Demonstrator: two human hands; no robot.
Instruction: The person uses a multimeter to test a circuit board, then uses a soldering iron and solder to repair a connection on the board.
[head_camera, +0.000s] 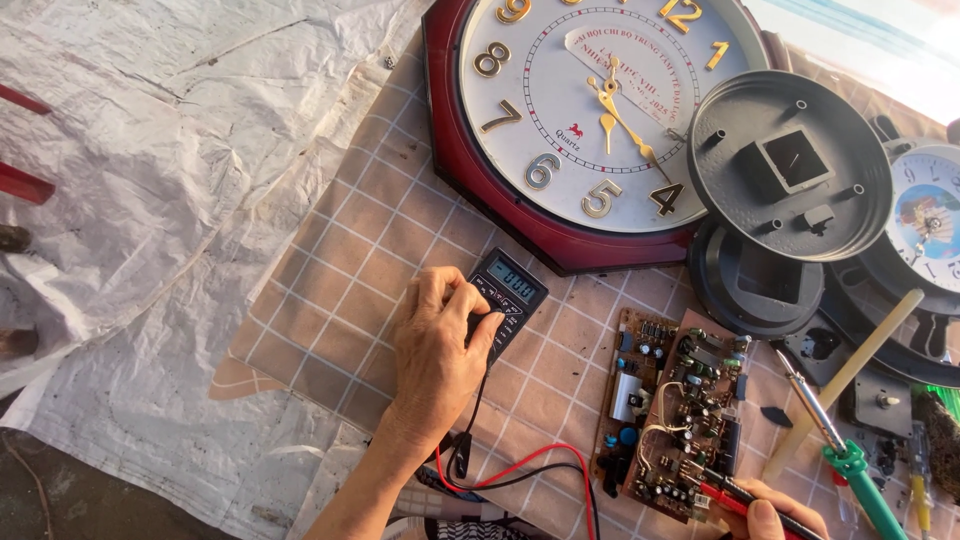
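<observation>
- Pinching red and black probes (735, 497), your right hand (775, 520) touches their tips to the circuit board (672, 420).
- Your left hand (435, 360) grips the multimeter (507, 295) on the checked cloth (340, 290).
- Beyond lies an octagonal wall clock (590, 120).

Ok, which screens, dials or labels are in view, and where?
Multimeter: small, black, grey screen, under the left hand.
Wall clock: top centre, octagonal dark-red frame, white dial, gold numerals.
Small clock face: right edge, round, white, coloured picture.
</observation>
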